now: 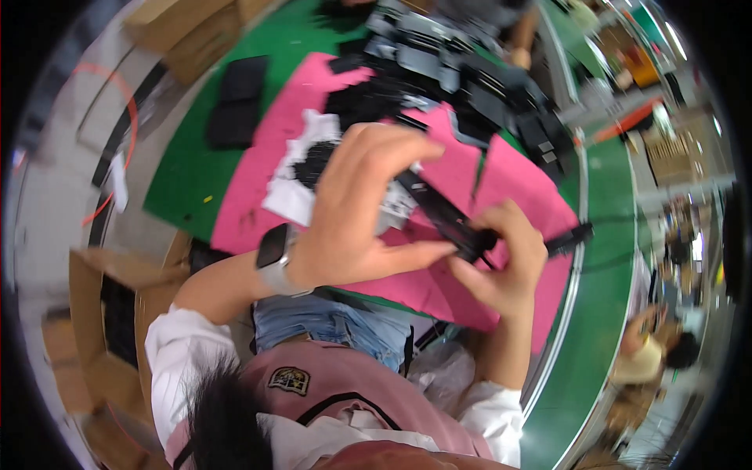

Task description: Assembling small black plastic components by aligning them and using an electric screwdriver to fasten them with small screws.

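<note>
A long narrow black plastic part [439, 207] is tilted above the pink mat. My right hand [509, 258] grips its lower right end between thumb and fingers. Around its upper left end arches my left hand [356, 207], thumb and fingers wide apart; the thumb tip comes close to the part near my right hand. Some motion blur hides whether the left fingers touch it. Just right of my right hand lies a slim black tool-like object [569, 239]. Beyond my left hand, small black pieces [313, 163] sit on white paper [288, 196].
Beneath the work is a pink mat [243, 192] on a green table [176, 184]. Black and grey plastic parts [427, 51] are heaped at the far side, near another person's arm [523, 35]. A black case [237, 102] lies far left. An open cardboard box [86, 313] stands at left.
</note>
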{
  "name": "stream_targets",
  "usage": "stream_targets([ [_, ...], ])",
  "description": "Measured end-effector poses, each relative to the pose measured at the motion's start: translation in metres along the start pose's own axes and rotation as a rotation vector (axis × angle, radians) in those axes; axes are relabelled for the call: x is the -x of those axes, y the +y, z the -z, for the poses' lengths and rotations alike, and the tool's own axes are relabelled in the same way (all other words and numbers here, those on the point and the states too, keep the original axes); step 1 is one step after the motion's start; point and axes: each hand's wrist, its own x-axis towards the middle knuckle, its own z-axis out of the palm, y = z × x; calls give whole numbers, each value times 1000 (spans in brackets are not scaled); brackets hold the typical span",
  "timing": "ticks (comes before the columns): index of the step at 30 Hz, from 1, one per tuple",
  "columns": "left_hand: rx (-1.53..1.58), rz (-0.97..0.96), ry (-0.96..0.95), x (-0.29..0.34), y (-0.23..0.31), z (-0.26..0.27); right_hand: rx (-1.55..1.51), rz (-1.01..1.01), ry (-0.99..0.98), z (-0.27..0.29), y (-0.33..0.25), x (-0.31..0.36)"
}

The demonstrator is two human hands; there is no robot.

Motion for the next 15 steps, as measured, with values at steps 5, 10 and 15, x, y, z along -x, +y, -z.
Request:
stream_targets([
  [5,631,640,-57,27,-4,-6,-225,-170,81,-32,-14,5],
  [10,753,801,34,25,27,44,-709,-215,19,-32,-25,3],
  [15,110,839,642,56,23,135,-845,-209,-7,-35,-35,-6],
])
